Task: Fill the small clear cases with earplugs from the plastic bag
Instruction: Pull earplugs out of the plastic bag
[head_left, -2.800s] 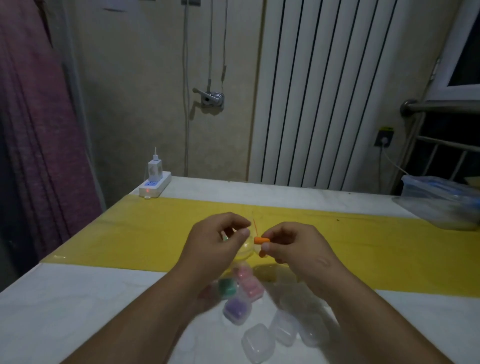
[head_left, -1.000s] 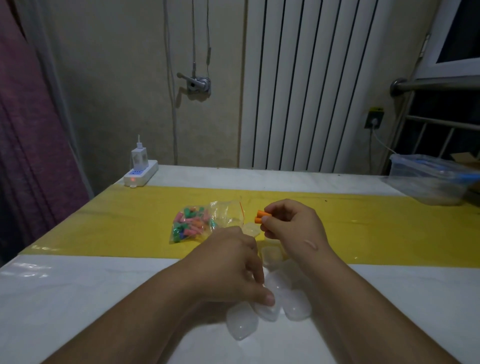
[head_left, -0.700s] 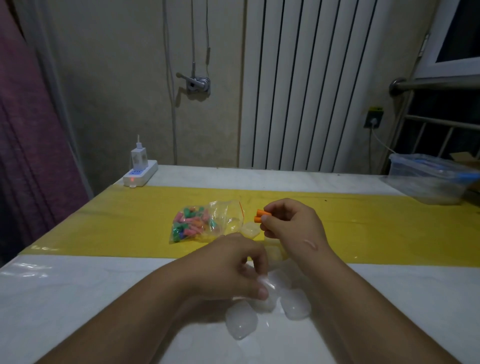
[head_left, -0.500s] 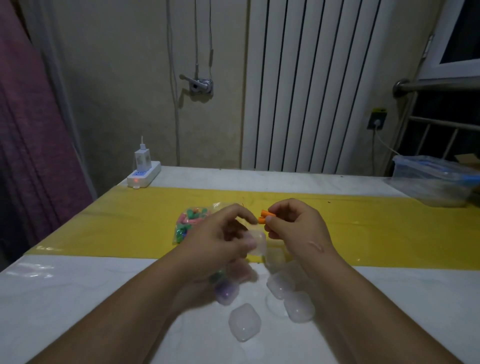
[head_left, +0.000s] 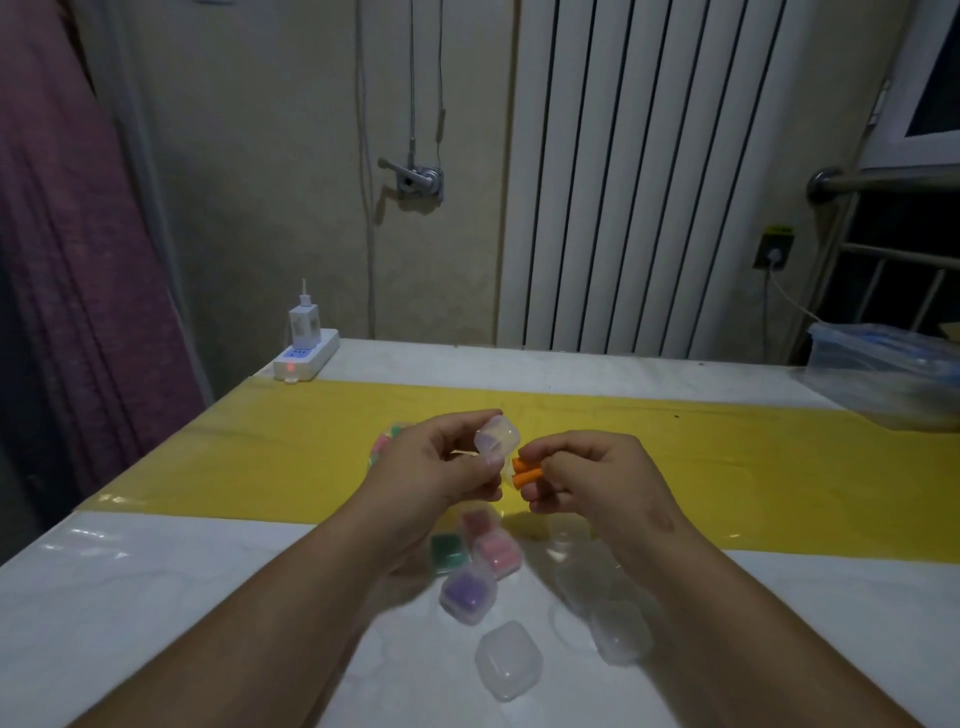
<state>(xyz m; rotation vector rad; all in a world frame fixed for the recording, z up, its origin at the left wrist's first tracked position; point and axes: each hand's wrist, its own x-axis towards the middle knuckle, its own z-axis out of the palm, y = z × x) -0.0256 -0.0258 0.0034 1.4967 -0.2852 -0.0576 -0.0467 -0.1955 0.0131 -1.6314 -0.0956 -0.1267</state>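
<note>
White bench (head_left: 156, 597), fill step: left hand (head_left: 436, 478) gripping small clear plastic case (head_left: 497, 436), right hand (head_left: 597, 483) pinching orange foam earplugs (head_left: 525, 474); next, insert.

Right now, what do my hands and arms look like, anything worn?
Nothing worn: left hand and right hand show no gloves, rings or watch; left forearm and right forearm are sleeveless in view. The right hand's back has a small oval mark.

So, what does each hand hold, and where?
Left hand pinches a small clear case by its left side; right hand pinches two orange earplugs by their right ends.
</note>
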